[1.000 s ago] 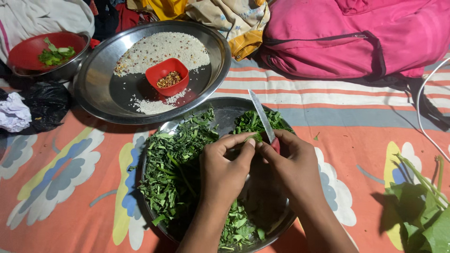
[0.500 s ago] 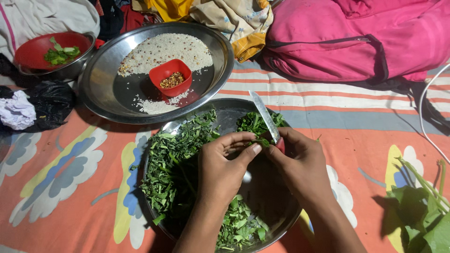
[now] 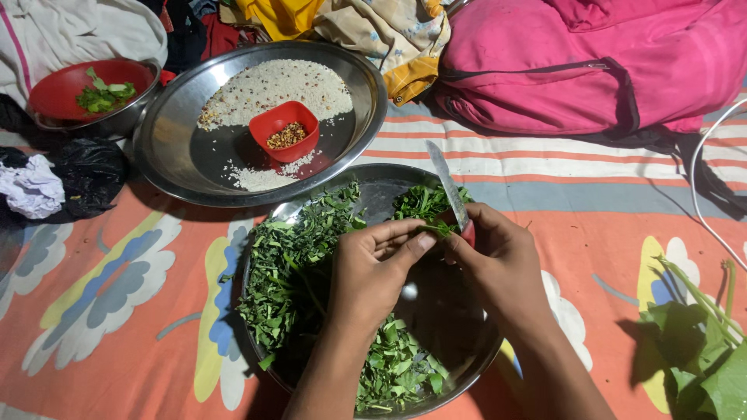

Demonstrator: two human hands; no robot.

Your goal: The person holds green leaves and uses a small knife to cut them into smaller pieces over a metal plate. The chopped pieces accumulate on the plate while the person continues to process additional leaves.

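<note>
Knife [image 3: 449,187] tip now further right and a bit higher than before. Right hand [image 3: 498,264] moved up and right a little. Left hand [image 3: 372,268] crept up, thumb now touching right thumb over small bunch of leaves [image 3: 436,225]. More cut leaves [image 3: 397,369] lie at near side of plate [image 3: 475,358] than second ago.

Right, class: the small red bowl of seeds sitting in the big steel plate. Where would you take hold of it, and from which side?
Grip the small red bowl by its rim, pinching opposite edges from above. It sits upright and open-topped on the steel plate, its low walls ringed by white grains, so a sideways approach would likely scatter them. Both hands are busy: the right hand holds a knife.
</note>
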